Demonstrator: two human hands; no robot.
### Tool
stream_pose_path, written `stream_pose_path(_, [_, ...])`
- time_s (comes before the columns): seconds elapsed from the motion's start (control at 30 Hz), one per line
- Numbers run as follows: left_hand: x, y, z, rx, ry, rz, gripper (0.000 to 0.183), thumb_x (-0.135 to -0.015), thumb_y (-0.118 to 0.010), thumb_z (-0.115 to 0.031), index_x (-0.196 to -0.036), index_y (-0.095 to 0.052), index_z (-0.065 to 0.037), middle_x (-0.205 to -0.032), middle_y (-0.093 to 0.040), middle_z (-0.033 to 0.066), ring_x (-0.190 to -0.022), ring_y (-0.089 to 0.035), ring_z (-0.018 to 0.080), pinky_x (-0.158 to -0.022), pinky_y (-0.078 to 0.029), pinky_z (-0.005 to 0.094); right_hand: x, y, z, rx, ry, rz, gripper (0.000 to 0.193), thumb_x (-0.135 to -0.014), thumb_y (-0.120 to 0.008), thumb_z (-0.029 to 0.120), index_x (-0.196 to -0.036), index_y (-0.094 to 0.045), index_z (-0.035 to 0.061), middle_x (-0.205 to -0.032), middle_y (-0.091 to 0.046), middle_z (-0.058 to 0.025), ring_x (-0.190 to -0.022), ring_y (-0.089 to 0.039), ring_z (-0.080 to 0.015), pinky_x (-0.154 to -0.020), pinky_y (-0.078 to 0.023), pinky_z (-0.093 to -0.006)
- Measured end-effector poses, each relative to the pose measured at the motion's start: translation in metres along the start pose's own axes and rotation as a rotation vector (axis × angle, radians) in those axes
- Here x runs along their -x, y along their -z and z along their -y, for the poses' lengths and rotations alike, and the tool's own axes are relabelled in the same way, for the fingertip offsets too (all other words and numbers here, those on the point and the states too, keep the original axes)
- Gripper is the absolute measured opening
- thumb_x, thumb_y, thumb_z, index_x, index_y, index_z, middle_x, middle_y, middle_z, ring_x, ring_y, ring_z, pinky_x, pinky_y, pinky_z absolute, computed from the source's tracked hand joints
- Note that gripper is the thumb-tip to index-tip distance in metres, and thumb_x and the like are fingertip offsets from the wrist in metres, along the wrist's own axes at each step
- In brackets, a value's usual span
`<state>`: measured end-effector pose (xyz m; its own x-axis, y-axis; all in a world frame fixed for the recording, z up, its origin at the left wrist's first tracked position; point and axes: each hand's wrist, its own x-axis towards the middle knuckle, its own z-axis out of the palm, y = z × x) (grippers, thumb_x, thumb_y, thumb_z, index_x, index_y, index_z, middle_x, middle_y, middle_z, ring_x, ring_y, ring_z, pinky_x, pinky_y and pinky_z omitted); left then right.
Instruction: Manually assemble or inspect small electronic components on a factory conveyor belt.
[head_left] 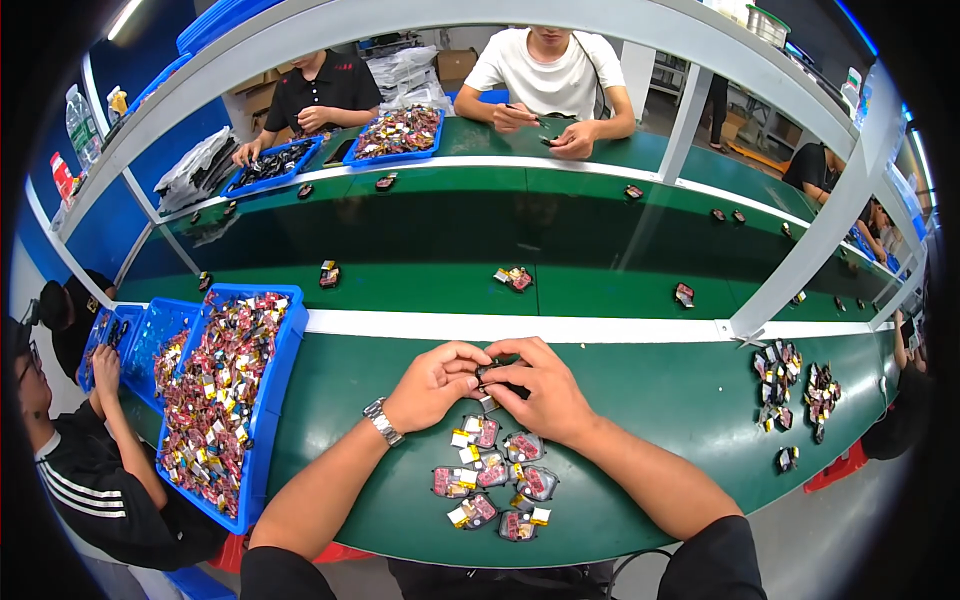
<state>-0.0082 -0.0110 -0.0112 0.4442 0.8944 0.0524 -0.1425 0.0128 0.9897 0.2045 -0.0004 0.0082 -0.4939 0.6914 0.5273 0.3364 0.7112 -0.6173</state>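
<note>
Both my hands meet over the green worktable (380, 530), just on my side of the white rail. My left hand (435, 385), with a metal watch on its wrist, pinches the left side of a small black electronic casing (490, 374). My right hand (542, 392) grips the same casing from the right, and its fingers hide much of it. A small silvery piece shows just below the fingertips. Closer to me lie several open casings (538, 483) in a loose group, with red circuit boards and white-and-yellow battery-like parts.
Left of my arms stands a blue bin (277, 400) full of red boards and small parts. Clusters of dark casings (778, 385) lie at right. Past the white rail (420, 324), a green belt (430, 290) carries scattered units. A grey post (800, 235) rises at right. Co-workers sit opposite and at left.
</note>
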Motion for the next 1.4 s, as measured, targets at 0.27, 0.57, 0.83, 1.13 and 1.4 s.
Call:
stream_pose_path(0.27, [0.0,-0.002,0.0,0.004,0.034,-0.037,0.028,-0.096,-0.054,0.002,-0.124,-0.053,0.001,-0.119,-0.061,0.0106,-0.109,-0.063,0.0167,-0.09,-0.056,0.0317,0.005,-0.007,-0.002,-0.004,-0.044,-0.02,0.019,-0.078,-0.072,0.002,-0.096,-0.074,0.0052,-0.117,-0.063,-0.0076,-0.106,-0.059,-0.027,-0.084,-0.054,-0.036])
stream_pose_path(0.57, [0.001,-0.004,0.005,-0.012,-0.018,-0.119,0.026,-0.096,-0.052,0.005,-0.122,-0.054,0.003,-0.115,-0.064,0.0133,-0.104,-0.066,0.0183,-0.086,-0.059,0.0305,0.0,-0.006,0.009,0.058,0.031,-0.024,0.023,-0.077,-0.073,0.002,-0.1,-0.073,0.0064,-0.121,-0.061,-0.0112,-0.114,-0.056,-0.0314,-0.091,-0.051,-0.0394])
stream_pose_path(0.83, [0.0,-0.004,-0.002,0.023,0.007,-0.084,0.029,-0.095,-0.053,0.006,-0.124,-0.053,0.005,-0.114,-0.065,0.0142,-0.105,-0.065,0.0182,-0.09,-0.058,0.0321,0.001,-0.004,0.007,0.109,0.052,-0.078,0.021,-0.075,-0.073,0.002,-0.096,-0.072,0.0047,-0.121,-0.061,-0.0109,-0.114,-0.056,-0.0319,-0.093,-0.05,-0.0402])
stream_pose_path(1.13, [0.001,-0.006,-0.007,0.051,0.048,-0.124,0.034,-0.096,-0.054,0.005,-0.13,-0.055,0.007,-0.12,-0.065,0.0168,-0.106,-0.066,0.0203,-0.09,-0.059,0.0309,0.0,-0.004,0.008,0.038,0.034,-0.11,0.021,-0.075,-0.072,0.0,-0.095,-0.074,0.0059,-0.121,-0.063,-0.009,-0.115,-0.056,-0.0302,-0.092,-0.051,-0.0396])
stream_pose_path(1.4, [0.002,-0.012,-0.01,0.062,0.054,-0.182,0.034,-0.095,-0.055,0.006,-0.129,-0.055,0.008,-0.119,-0.065,0.0177,-0.103,-0.068,0.0209,-0.089,-0.06,0.03,-0.005,-0.001,0.012,-0.021,0.034,-0.105,0.02,-0.077,-0.069,-0.001,-0.095,-0.071,0.0057,-0.129,-0.059,-0.0104,-0.121,-0.053,-0.0333,-0.098,-0.047,-0.0425])
